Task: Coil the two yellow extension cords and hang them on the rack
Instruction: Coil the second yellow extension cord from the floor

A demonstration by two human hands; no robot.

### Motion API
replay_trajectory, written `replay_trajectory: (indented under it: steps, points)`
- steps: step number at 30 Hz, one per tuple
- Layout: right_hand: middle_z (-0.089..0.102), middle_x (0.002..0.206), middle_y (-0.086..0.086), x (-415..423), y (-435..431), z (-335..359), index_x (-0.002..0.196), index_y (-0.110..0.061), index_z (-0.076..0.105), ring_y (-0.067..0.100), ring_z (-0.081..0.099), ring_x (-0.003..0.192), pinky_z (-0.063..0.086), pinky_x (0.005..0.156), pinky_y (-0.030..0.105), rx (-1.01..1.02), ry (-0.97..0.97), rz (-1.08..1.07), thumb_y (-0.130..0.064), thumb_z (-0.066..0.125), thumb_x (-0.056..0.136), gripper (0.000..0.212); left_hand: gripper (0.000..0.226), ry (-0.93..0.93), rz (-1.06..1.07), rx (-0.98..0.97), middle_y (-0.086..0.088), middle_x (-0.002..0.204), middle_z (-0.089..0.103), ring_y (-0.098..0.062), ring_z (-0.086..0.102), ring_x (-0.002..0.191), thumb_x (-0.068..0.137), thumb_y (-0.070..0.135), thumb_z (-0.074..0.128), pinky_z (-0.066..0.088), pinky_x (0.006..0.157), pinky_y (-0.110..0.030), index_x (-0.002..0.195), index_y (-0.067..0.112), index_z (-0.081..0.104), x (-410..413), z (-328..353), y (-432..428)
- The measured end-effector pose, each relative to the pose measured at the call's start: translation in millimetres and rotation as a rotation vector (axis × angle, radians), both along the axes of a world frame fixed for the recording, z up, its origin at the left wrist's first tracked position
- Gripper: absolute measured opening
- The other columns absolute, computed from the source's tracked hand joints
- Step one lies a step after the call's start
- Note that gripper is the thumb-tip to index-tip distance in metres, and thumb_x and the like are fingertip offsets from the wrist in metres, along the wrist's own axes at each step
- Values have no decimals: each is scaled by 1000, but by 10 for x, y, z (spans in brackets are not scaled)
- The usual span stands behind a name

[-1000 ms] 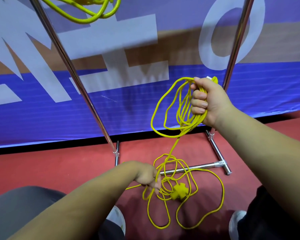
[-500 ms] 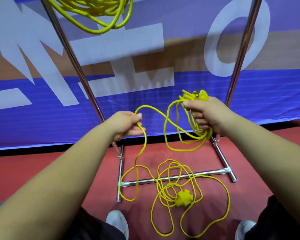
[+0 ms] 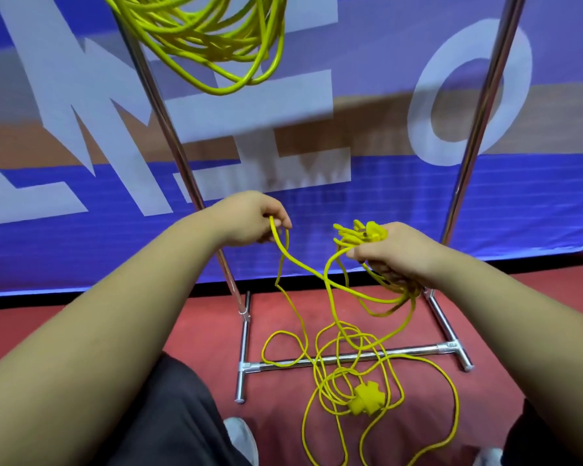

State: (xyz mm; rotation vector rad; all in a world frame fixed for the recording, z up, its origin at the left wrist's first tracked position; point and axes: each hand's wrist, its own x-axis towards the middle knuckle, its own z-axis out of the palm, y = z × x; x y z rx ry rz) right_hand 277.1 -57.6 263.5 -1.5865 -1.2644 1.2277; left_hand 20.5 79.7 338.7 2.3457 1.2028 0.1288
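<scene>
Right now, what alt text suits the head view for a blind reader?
The right hand grips a bundle of yellow cord loops, and the left hand pinches a further length of it. The rest lies tangled on the red floor across the base bar of the metal rack. A second coiled cord hangs above.

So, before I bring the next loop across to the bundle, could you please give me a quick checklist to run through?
1. Right hand grips the coiled loops firmly: ok.
2. Left hand pinches the running strand: ok.
3. Strand between the hands free of knots: cannot tell, as it crosses a hanging loop.
4. Loose cord on the floor clear of the rack's base bar: not ok, it lies across the bar.
5. Socket block free to follow: cannot tell, since loops lie around it.
6. First cord hung on the rack: ok.
</scene>
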Motion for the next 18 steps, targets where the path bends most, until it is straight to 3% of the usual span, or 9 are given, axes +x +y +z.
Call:
replay_trajectory:
  steps: [2, 4, 8, 11, 13, 15, 18]
  points:
    - [40, 58, 7, -23, -5, -20, 63, -22, 60, 20, 31, 49, 26, 48, 29, -11, -30, 31, -25, 80, 90, 34, 33, -221, 132, -322, -15, 104, 77, -20, 76, 91, 97, -9, 50, 63, 83, -32, 110, 5, 76, 22, -118, -87]
    - [41, 58, 6, -30, 13, -77, 68, -20, 58, 20, 32, 49, 28, 48, 28, -34, -31, 32, -28, 80, 91, 32, 30, -404, 260, -532, -16, 103, 78, -24, 75, 83, 95, -3, 50, 63, 80, -36, 109, 1, 76, 56, -212, -143]
    - [39, 56, 7, -4, 42, -190, 66, -17, 49, 21, 33, 45, 33, 47, 29, -89, -29, 39, -33, 82, 90, 44, 27, -543, 406, -492, -7, 75, 64, -15, 44, 53, 92, 4, 55, 46, 55, -30, 115, 12, 66, 170, -311, -90]
    - [40, 54, 10, 12, 51, -234, 68, -13, 50, 22, 37, 44, 39, 48, 31, -61, -19, 36, -28, 85, 88, 43, 8, -314, 312, -337, -10, 74, 54, -22, 43, 53, 99, 14, 52, 40, 52, -29, 94, 15, 57, 204, -388, -88]
    - [42, 53, 13, 16, 70, -263, 65, -14, 50, 23, 39, 44, 40, 50, 31, -40, -7, 5, -22, 83, 90, 42, 23, -99, 212, -198, -10, 72, 55, -26, 49, 56, 103, 21, 50, 45, 56, -32, 88, 12, 65, 185, -476, -96]
    - [44, 55, 16, 26, 97, -298, 66, -14, 52, 23, 40, 46, 41, 50, 32, -11, 3, -29, -20, 81, 89, 38, 27, -40, 152, -157, -3, 71, 57, -23, 52, 62, 105, 24, 49, 49, 65, -34, 92, 23, 73, 157, -523, -98]
    - [52, 56, 12, 28, 101, -302, 76, -12, 56, 22, 47, 45, 43, 48, 28, 14, -6, -68, -20, 82, 89, 30, 27, -72, 109, -178, 4, 76, 60, -18, 49, 70, 106, 27, 50, 46, 71, -33, 95, 26, 75, 143, -543, -106]
